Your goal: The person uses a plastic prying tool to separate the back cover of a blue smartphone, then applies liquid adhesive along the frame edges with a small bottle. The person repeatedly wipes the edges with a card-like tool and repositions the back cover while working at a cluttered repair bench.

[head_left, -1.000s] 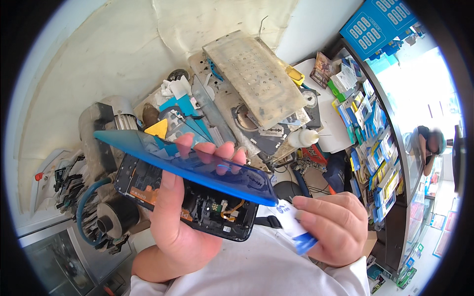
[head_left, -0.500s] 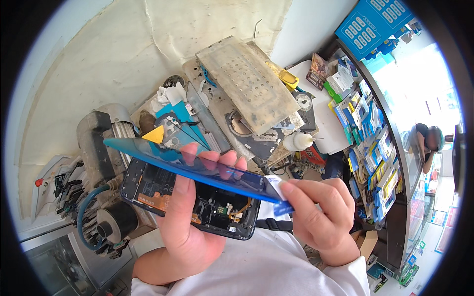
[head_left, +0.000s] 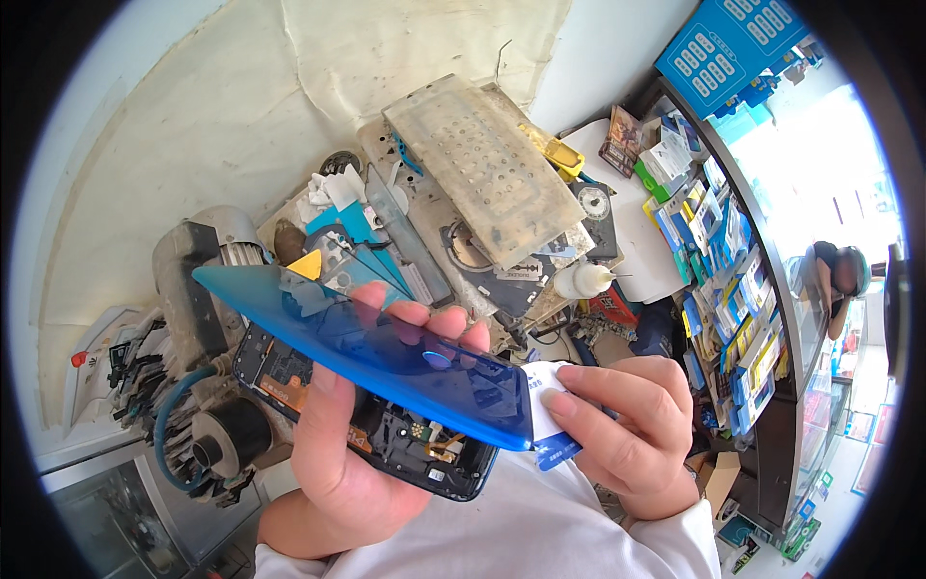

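Note:
My left hand (head_left: 352, 458) is closed on an opened phone (head_left: 463, 468), its thumb in front and its fingertips showing along the far side. Orange-labelled parts and a small circuit area show inside the dark phone body. Over the body, tilted and partly apart from it, lies a glossy blue phone back cover (head_left: 463, 396) with a small round spot near its middle. At the cover's right end, my right hand (head_left: 632, 429) pinches a white and blue card (head_left: 548, 410) between thumb and fingers. The card touches the cover's edge; whether it goes underneath is hidden.
Beyond my hands is a cluttered bench with a perforated plate (head_left: 482, 164), a razor blade (head_left: 521, 270), a white bottle (head_left: 584, 280) and a yellow triangular piece (head_left: 307, 264). A grey machine (head_left: 188, 280) stands left. Boxed goods (head_left: 728, 299) line the right side; another person (head_left: 834, 280) is farther off.
The blue cover has turned so more of its outer face shows, and its right end sits lower. My right hand's card is more exposed. The phone body has shifted slightly down.

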`<state>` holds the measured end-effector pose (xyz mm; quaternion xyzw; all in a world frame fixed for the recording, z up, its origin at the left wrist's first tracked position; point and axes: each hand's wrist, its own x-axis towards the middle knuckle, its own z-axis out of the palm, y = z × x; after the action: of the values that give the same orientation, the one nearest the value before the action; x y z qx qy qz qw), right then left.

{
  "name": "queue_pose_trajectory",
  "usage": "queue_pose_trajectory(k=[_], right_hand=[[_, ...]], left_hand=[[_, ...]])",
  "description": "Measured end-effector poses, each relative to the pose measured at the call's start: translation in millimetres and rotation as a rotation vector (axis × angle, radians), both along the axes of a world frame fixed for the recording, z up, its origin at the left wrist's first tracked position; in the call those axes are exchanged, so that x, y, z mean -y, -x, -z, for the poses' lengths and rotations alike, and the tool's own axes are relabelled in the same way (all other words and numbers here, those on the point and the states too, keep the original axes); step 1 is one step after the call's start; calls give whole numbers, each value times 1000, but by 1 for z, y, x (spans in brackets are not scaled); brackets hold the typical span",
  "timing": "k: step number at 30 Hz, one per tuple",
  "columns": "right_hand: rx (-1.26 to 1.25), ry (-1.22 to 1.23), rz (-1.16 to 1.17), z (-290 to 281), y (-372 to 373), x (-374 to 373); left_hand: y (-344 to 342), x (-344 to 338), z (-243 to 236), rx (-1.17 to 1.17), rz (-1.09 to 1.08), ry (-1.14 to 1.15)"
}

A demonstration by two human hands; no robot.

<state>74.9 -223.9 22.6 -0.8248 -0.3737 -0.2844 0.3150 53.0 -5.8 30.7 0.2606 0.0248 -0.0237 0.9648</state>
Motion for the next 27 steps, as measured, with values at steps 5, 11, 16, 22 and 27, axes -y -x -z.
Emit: queue_pose_trajectory(k=[5, 11, 16, 22, 27], right_hand=[[-4, -28, -14, 2, -5, -3], [-38, -71, -34, 6, -7, -9], [-82, -111, -41, 8, -9, -13], [-181, -195, -76, 14, -7, -20], [-286, -255, -41, 30, -2, -47]], left_hand=[[-1, -1, 1, -38, 12, 18], [-2, -3, 4, -13, 42, 23], [-3, -5, 6, -4, 54, 30], [-2, -14, -2, -36, -6, -26], [-1, -32, -19, 86, -313, -119]])
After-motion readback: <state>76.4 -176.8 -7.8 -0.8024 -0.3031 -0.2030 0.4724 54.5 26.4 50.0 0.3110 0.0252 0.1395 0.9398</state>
